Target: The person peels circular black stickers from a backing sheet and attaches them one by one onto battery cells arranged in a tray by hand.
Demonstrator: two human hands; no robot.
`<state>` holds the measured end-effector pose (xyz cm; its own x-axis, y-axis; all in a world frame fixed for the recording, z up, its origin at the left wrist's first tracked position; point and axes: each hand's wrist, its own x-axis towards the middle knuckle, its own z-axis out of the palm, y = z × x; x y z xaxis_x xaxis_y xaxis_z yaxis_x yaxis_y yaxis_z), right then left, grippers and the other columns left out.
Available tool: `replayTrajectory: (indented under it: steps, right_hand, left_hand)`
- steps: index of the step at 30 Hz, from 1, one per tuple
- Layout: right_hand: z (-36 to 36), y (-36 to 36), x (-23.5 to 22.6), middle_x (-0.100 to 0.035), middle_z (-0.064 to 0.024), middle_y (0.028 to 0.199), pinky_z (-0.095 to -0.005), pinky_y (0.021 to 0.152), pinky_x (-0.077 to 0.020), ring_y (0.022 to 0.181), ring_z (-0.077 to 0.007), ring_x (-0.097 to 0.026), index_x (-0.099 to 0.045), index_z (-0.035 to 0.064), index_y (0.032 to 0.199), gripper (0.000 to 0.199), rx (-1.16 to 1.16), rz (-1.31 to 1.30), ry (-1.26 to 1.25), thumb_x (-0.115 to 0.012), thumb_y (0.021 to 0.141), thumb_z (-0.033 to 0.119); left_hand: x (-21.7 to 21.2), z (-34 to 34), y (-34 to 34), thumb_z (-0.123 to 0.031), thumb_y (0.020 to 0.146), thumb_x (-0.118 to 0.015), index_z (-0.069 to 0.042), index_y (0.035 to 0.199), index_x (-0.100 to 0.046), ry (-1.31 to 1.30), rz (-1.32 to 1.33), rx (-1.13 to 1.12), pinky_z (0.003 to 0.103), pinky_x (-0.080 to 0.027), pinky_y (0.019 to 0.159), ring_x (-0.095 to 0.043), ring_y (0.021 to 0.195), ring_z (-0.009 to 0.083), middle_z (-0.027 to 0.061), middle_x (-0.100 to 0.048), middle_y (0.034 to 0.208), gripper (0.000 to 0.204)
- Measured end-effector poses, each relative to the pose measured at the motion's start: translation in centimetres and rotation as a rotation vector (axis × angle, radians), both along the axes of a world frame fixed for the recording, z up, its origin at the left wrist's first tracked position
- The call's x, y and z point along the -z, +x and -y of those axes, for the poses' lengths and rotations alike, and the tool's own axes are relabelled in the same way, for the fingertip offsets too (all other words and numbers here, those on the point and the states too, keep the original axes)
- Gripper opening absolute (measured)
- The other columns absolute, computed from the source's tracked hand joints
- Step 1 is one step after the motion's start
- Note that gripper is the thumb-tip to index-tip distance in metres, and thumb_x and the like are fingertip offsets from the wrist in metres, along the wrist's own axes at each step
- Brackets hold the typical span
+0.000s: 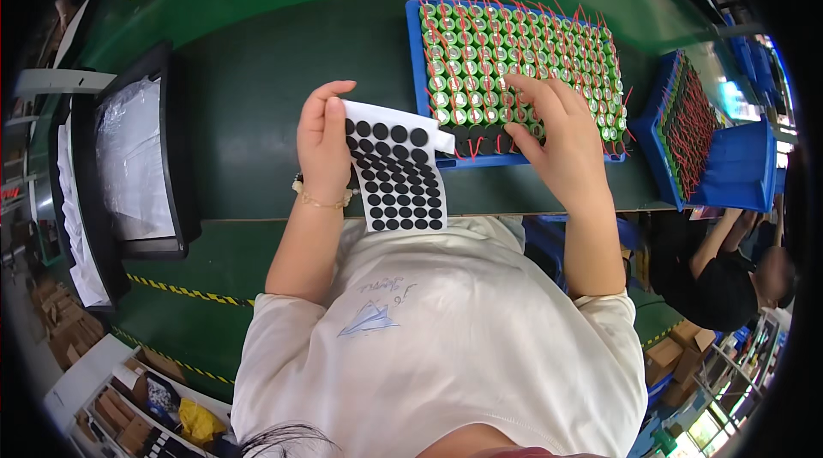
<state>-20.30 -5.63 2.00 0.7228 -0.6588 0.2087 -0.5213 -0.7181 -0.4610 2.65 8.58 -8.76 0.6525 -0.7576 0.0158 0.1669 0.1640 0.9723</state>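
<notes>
My left hand (325,136) is closed on a white sheet of round black stickers (401,175), which hangs bent over the table's near edge. A narrow white strip (444,142) juts from the sheet's right side toward the tray. My right hand (557,128) reaches over a blue tray (417,55) packed with rows of green battery cells (467,53) that carry thin red wires. Its thumb and forefinger are spread apart at the front rows, with nothing visible between them. Several cells at the front left have black tops (489,142). My palm hides part of the front rows.
On the dark green table (249,115), black trays (176,158) with clear plastic wrap stand at the left. At the right, another blue bin (737,166) sits by a tilted tray of red-wired cells (686,132). Another person (720,278) in black works beyond it.
</notes>
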Motion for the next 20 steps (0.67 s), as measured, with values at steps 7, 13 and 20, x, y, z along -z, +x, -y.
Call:
replayTrajectory:
  steps: [7,13,20]
  right_hand:
    - [-2.8,-0.5,1.8,-0.064,-0.0127,0.104,-0.0425,0.084,-0.0439,0.096,-0.0323,-0.059,-0.065,0.0035,0.111,0.048,-0.338,0.269,0.02,-0.065,0.083,0.043]
    - [-4.9,-1.0,2.7,-0.057,-0.0057,0.073,-0.0354,0.056,-0.0376,0.061,-0.0235,-0.049,-0.067,0.0069,0.109,0.042,-0.507,0.436,0.051,-0.076,0.072,0.022]
    - [-3.8,-2.5,3.1,-0.058,-0.0082,0.068,-0.0342,0.051,-0.0348,0.054,-0.0229,-0.048,-0.065,0.0007,0.106,0.037,-0.513,0.533,0.064,-0.071,0.071,0.011]
  left_hand:
    - [-4.0,-0.9,-3.4,-0.012,0.101,-0.046,-0.002,0.113,-0.062,-0.023,0.348,0.142,0.02,-0.041,0.07,-0.049,0.076,0.0048,-0.0009,-0.058,0.088,0.022]
    - [-8.1,-2.3,-4.1,-0.021,0.1,-0.049,0.0,0.113,-0.061,-0.118,0.444,0.338,0.024,-0.046,0.07,-0.057,0.078,0.0112,0.0055,-0.064,0.094,0.028]
    - [-19.7,-2.9,9.2,-0.067,0.09,-0.036,0.012,0.124,-0.05,-0.664,0.765,0.159,0.052,-0.039,0.101,-0.059,0.111,0.033,0.0338,-0.057,0.121,0.087]
